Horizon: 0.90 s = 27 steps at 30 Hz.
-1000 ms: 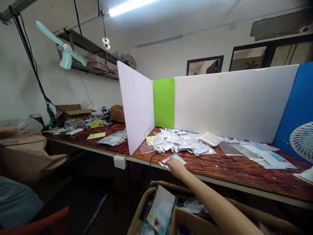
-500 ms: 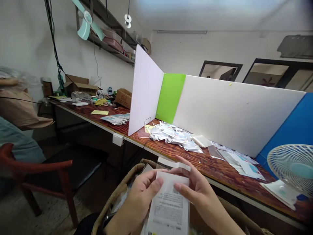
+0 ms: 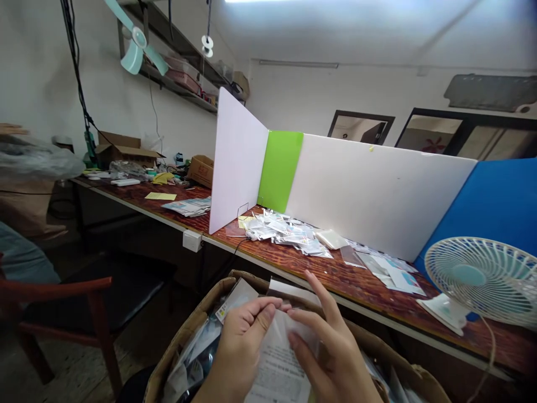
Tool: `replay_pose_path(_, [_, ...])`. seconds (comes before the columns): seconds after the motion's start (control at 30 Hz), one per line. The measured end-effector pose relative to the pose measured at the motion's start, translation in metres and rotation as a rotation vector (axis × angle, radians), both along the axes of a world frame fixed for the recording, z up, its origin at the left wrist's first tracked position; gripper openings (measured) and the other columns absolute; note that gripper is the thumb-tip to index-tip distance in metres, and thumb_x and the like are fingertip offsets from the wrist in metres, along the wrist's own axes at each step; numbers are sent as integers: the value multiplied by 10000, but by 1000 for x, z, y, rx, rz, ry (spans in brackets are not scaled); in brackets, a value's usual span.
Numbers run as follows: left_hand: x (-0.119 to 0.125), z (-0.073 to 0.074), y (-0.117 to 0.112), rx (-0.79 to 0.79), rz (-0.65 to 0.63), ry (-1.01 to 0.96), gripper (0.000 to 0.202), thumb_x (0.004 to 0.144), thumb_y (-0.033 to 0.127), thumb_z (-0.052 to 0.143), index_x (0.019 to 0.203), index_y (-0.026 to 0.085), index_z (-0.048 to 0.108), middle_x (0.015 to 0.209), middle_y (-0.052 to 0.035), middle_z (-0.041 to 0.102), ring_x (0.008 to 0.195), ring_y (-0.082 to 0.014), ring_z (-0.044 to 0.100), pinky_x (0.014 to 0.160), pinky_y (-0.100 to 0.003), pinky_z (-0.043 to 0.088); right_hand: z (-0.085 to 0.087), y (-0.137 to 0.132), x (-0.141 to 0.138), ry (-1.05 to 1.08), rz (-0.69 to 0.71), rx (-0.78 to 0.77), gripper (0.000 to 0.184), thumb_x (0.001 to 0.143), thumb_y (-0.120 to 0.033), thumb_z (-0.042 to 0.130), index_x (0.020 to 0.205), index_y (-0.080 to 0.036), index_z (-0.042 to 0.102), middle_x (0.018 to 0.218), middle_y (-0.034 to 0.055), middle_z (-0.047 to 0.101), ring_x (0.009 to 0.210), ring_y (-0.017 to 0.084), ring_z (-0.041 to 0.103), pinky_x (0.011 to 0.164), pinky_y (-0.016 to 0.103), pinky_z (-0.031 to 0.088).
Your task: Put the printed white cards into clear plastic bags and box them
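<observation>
Both my hands hold one clear plastic packet with a printed white insert (image 3: 279, 366) over an open cardboard box (image 3: 184, 341) at the bottom of the view. My left hand (image 3: 243, 350) pinches the packet's upper left edge with thumb and fingers. My right hand (image 3: 329, 350) grips its right side, with the index finger raised toward the packet's top flap. More packets lie inside the box (image 3: 197, 352).
A wooden table (image 3: 361, 280) carries a heap of small packets (image 3: 285, 232), flat sleeves (image 3: 390, 271) and a white desk fan (image 3: 478, 282). White, green and blue divider boards (image 3: 377, 190) stand behind. A red chair (image 3: 62, 302) sits at the left.
My right hand left the table with a packet and came back over the box. My left hand joined it, and both now hold the packet lower. The view has tilted down.
</observation>
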<state>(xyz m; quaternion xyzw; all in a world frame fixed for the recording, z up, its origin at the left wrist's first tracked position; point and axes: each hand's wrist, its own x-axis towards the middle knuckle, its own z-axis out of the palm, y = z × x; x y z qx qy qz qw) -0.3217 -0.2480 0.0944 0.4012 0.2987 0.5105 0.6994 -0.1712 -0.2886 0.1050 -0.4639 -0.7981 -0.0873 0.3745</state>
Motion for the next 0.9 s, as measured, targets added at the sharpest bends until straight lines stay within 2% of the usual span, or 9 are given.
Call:
replay_pose_path(0.07, [0, -2, -2, 34, 7, 64, 274, 751, 388, 645, 856, 140, 693, 811, -65, 709, 778, -198, 642, 714, -269, 498, -1, -4, 0, -57, -8, 27, 249, 845, -127, 487, 1069, -216, 552, 1462, 129, 251, 1325, 340, 289, 940, 566, 424])
replay_pose_path(0.13, [2, -4, -5, 137, 44, 170, 244, 788, 367, 603, 877, 153, 679, 861, -67, 710, 836, -204, 641, 767, -274, 486, 2, -7, -1, -134, -72, 137, 250, 825, -92, 507, 1035, -207, 579, 1386, 152, 364, 1287, 368, 316, 941, 638, 354])
replay_pose_path(0.17, [3, -6, -8, 203, 60, 226, 229, 809, 358, 577, 895, 163, 662, 892, -66, 707, 859, -204, 638, 780, -274, 482, 4, -9, -2, -156, -109, 207, 241, 812, -74, 525, 1010, -193, 592, 1303, 167, 445, 1223, 367, 381, 916, 639, 357])
replay_pose_path(0.23, [5, -8, -17, 326, 72, 319, 225, 847, 359, 519, 952, 185, 616, 946, -70, 698, 873, -204, 636, 767, -276, 486, 8, -12, -6, -147, -114, 297, 220, 791, -48, 553, 979, -153, 600, 1066, 161, 574, 997, 298, 518, 818, 530, 441])
replay_pose_path(0.33, [6, -11, -30, 444, 44, 429, 291, 879, 399, 432, 1060, 205, 551, 958, -90, 696, 865, -223, 642, 725, -297, 502, 13, -16, -10, -82, -17, 249, 209, 793, -33, 554, 985, -110, 587, 860, 116, 613, 764, 195, 535, 658, 355, 491])
replay_pose_path(0.43, [4, -13, -40, 512, -8, 613, 348, 885, 438, 376, 1120, 234, 531, 941, -89, 699, 879, -240, 636, 776, -337, 494, 18, -21, -10, -12, 33, 187, 190, 801, -26, 534, 956, -122, 589, 847, 99, 624, 736, 168, 552, 643, 309, 503])
replay_pose_path(0.6, [-1, -12, -51, 435, -59, 901, 424, 883, 508, 290, 1193, 319, 511, 953, -67, 675, 882, -248, 633, 864, -405, 466, 27, -31, -4, 56, 48, 83, 144, 809, -52, 528, 869, -151, 613, 767, 56, 639, 673, 134, 586, 591, 238, 496])
replay_pose_path(0.8, [5, -12, -57, 430, -11, 825, 374, 863, 466, 398, 1145, 317, 593, 866, -73, 691, 786, -243, 634, 785, -346, 479, 22, -34, -5, 132, -34, -5, 149, 798, -98, 499, 722, -170, 604, 642, 27, 625, 543, 124, 558, 497, 225, 456])
replay_pose_path(0.9, [7, -18, -52, 340, 47, 570, 306, 799, 434, 551, 1036, 263, 641, 820, -86, 721, 779, -258, 648, 697, -302, 489, 15, -29, 3, 531, -132, -214, 145, 818, -208, 513, 697, -178, 586, 582, 18, 621, 511, 134, 587, 483, 228, 489])
